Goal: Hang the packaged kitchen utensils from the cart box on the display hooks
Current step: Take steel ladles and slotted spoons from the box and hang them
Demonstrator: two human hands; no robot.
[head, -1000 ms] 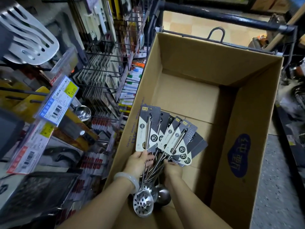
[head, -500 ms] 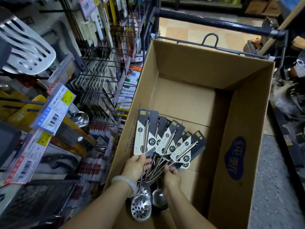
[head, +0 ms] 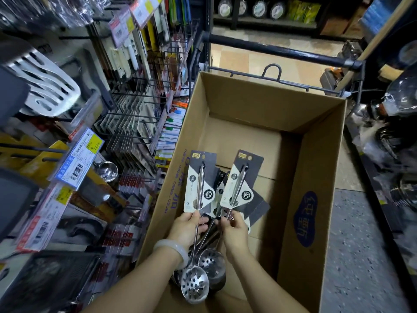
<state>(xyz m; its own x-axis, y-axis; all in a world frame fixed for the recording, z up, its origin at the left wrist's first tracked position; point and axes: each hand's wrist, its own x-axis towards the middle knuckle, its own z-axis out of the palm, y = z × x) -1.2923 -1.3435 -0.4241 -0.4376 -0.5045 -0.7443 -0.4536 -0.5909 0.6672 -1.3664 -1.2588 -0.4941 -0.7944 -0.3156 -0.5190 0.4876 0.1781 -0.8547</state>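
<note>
Shop shelving crowds your left side: rows of display hooks [head: 126,114] hold carded goods, with a price tag [head: 77,158] hanging at the front and a white slotted spatula [head: 48,86] above it. Straight ahead, a large open cardboard box [head: 316,199] sits in a cart, with the cart's dark handle bar [head: 282,51] beyond its far edge.

Your left hand [head: 187,224], with a pale bangle [head: 172,248] at the wrist, grips the handles of a bunch of packaged utensils [head: 216,199] low inside the box, against its left wall. One card [head: 199,181] stands upright above this hand: grey and cream, with a steel handle running down its middle. Your right hand [head: 233,229] pinches the handle just below a second card [head: 241,179], which tilts slightly right and stands apart from the first. More cards fan out behind and between them. Below your wrists hang the steel bowls, the nearest a perforated skimmer [head: 194,284].

Most of the box floor beyond the cards is bare cardboard. Its tall right wall rises close beside your right hand, and speckled floor [head: 361,256] shows past that wall.
</note>
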